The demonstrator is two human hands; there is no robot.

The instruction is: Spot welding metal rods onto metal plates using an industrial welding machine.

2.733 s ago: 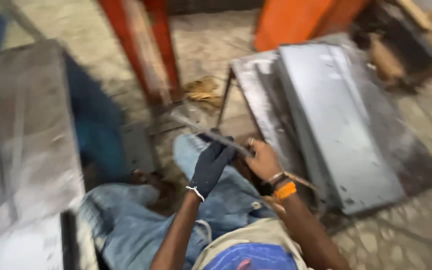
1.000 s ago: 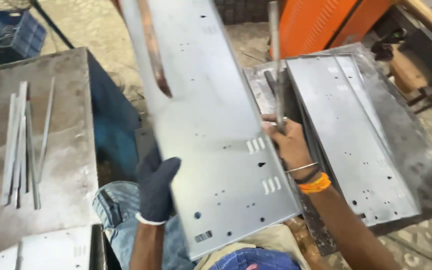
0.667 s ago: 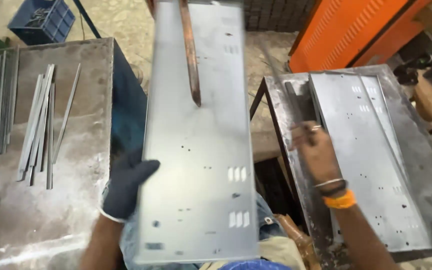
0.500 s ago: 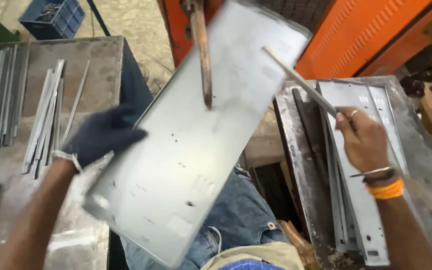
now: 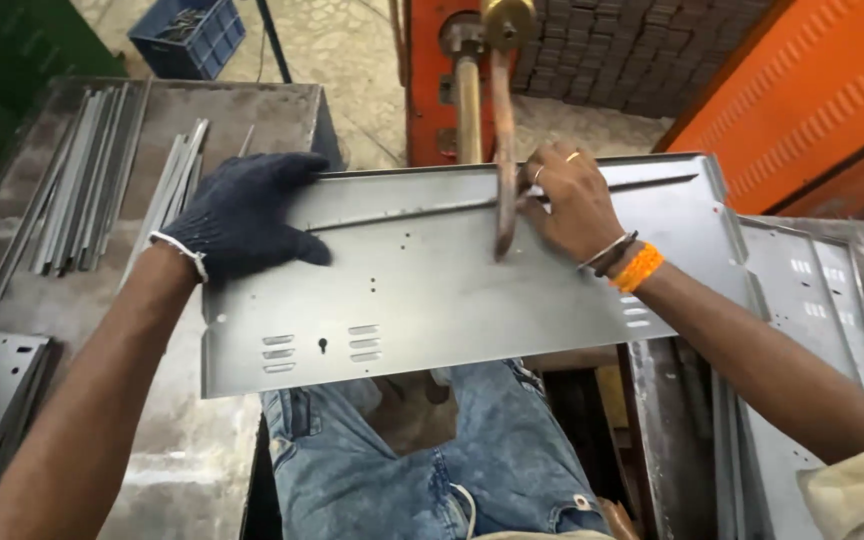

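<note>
Metal sheet [image 5: 452,290]: a flat grey sheet with small holes and slots is held flat over the person's lap, between the 2 tables.
Left hand [image 5: 242,215]: a dark glove is worn. The hand is laid flat on the sheet's left end, with fingers spread wide over the top edge.
Right hand [image 5: 572,200]: it is bare, with an orange band at the wrist. The fingers are pinched on a thin metal rod [image 5: 402,210] that lies along the sheet near its top edge.
Machine arm [image 5: 504,140]: a rusty brown bar hangs down from the orange machine [image 5: 432,90]. Its tip is seen just beside the right hand, over the sheet.
Left table [image 5: 42,290]: long metal strips [image 5: 82,180] are laid on it.
Right side: more grey sheets [image 5: 812,330] are stacked there.
Blue crate [image 5: 187,35]: it is set on the floor, far back.
</note>
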